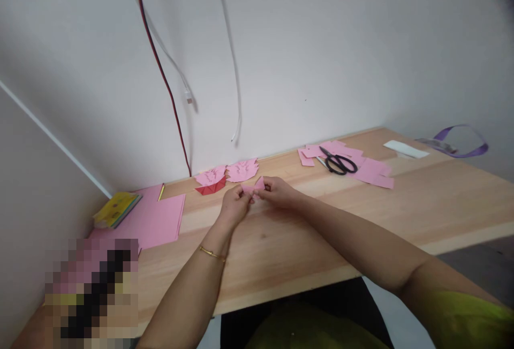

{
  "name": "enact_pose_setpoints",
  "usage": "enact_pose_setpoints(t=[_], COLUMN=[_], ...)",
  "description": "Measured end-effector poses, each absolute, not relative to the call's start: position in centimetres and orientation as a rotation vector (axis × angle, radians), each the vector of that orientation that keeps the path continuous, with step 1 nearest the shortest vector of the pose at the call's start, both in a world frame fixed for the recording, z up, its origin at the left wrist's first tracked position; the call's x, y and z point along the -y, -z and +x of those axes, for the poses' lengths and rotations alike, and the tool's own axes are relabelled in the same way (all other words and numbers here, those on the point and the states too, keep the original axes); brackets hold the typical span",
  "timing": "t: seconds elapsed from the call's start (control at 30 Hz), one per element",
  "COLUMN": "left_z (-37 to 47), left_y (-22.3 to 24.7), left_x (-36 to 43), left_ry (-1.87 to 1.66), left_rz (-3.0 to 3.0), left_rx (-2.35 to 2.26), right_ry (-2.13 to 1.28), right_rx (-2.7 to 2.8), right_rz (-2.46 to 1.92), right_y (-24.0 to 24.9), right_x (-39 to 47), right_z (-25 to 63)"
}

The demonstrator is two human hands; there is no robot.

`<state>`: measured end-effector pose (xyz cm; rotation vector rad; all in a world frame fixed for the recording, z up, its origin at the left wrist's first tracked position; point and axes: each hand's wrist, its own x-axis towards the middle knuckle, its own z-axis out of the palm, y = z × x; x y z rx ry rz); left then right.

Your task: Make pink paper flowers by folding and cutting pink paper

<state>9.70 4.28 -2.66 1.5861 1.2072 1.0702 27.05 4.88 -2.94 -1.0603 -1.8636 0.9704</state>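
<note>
Between my two hands is a small folded piece of pink paper (259,183), lifted just above the wooden table. My left hand (235,204) pinches its left side, and my right hand (278,192) grips its right side, thumbs close together. The fingers partly cover the paper, so its full shape is hidden. Just behind my hands lie pink folded paper pieces (242,169) with jagged edges, set side by side. A red folded paper piece (211,186) rests in front of the left one.
Black-handled scissors (340,165) lie on pink paper strips (371,169) at the back right, near a white strip (405,149). Pink sheets (160,220) and a yellow pack (116,210) occupy the left. Cables (172,97) hang along the wall. The lower left is pixelated.
</note>
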Motion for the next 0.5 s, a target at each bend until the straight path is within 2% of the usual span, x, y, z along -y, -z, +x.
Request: enact_pose_setpoints(t=[0.17,0.5], left_z=[9.7,10.1], left_y=[2.0,3.1], left_x=[-4.1,-4.4], left_ry=[-1.105,-1.131], left_rz=[1.596,1.278], left_rx=[-1.157,-1.063], right_ry=[-1.043,-0.976], right_rx=[1.843,1.786], right_rz=[-0.983,-1.094], right_y=[2.6,3.2], right_x=[-4.7,-5.2], right_z=[27.1,27.1])
